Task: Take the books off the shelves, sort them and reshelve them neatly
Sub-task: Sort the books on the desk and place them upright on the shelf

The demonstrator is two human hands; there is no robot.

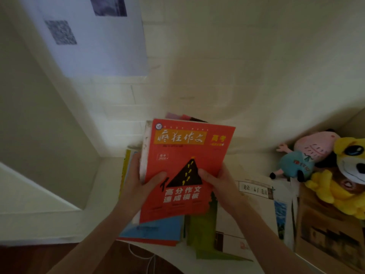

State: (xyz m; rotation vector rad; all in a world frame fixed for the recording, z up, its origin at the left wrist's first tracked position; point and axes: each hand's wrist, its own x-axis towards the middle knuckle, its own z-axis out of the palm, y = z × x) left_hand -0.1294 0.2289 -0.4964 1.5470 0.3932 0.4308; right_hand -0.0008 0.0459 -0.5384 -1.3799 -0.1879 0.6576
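Observation:
A red book (pixel 185 155) with a black triangle on its cover tops a small stack that I hold in both hands in the middle of the view. My left hand (pixel 138 178) grips the stack's left edge, thumb on the cover. My right hand (pixel 219 182) grips the lower right side, thumb on the cover too. Underneath on the white surface lie a blue-and-red book (pixel 154 232), a green book (pixel 203 230), a white book with a black title band (pixel 256 196) and a brown book (pixel 327 234). A yellow-edged book (pixel 125 165) shows at the left.
Plush toys sit at the right: a pink and teal one (pixel 304 155) and a yellow one (pixel 347 175). A white wall with a paper sheet (pixel 94 40) rises behind. A white cable (pixel 142 256) hangs at the surface's front edge over dark floor.

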